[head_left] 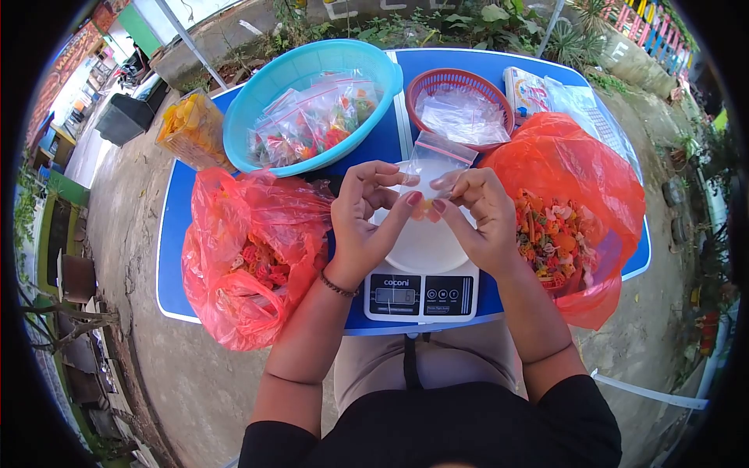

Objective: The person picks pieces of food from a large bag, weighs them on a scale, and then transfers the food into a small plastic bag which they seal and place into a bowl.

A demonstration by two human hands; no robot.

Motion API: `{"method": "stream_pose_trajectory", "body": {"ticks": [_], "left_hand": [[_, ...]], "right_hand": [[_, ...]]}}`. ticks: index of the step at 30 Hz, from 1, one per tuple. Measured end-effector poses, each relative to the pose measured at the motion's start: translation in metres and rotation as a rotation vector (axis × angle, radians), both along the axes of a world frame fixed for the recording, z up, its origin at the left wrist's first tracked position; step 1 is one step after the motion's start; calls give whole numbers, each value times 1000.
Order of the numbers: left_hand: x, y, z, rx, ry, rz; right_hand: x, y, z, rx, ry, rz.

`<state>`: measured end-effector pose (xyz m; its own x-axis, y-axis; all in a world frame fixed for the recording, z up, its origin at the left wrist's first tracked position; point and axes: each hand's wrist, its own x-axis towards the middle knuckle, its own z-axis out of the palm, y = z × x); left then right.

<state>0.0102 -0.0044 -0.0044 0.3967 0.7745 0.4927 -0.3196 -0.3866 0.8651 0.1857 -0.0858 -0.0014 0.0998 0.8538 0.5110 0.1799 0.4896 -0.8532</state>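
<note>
The right hand (485, 210) has its thumb and fingertips clamped on a clear zip-lock bag (441, 153), whose red-lined seal points away from the person, just beyond the fingertips. The left hand (373, 210) meets the bag from the other side, thumb and index tips near each other; whether they are fully together I cannot tell. Small orange-yellow pieces (425, 209) show between the two thumbs, though it is unclear whether they lie inside the bag.

Directly beneath both hands is a white kitchen scale (421, 307) marked "coconi", its round white plate (425, 256) partly covered by them. Beside the left forearm sits a red plastic bag (214, 234) of colourful snack pieces (261, 261); beyond the left hand, a turquoise basin (242, 129) holds filled zip-lock bags (316, 113). Farther left of that hand stands a clear container (195, 132) with yellow-orange contents.

Just right of the right hand, another red plastic bag (605, 207) gapes around multicoloured snack pieces (558, 242). Beyond that hand, a red perforated basket (449, 76) holds flat clear bags (462, 115). The table (488, 64) beneath everything is blue.
</note>
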Motion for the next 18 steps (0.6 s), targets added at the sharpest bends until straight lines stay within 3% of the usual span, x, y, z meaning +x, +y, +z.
{"method": "stream_pose_trajectory", "body": {"ticks": [3,8,16,18], "left_hand": [[0,9,-8,162,5,-6],[2,17,-4,372,127,206],[-7,28,3,508,121,585],[-13,30,2,539,256,733]], "right_hand": [[3,5,-5,54,2,-82],[4,8,7,28,-302,-196],[-23,27,51,0,-637,-71],[-33,48,57,29,-647,-52]]}}
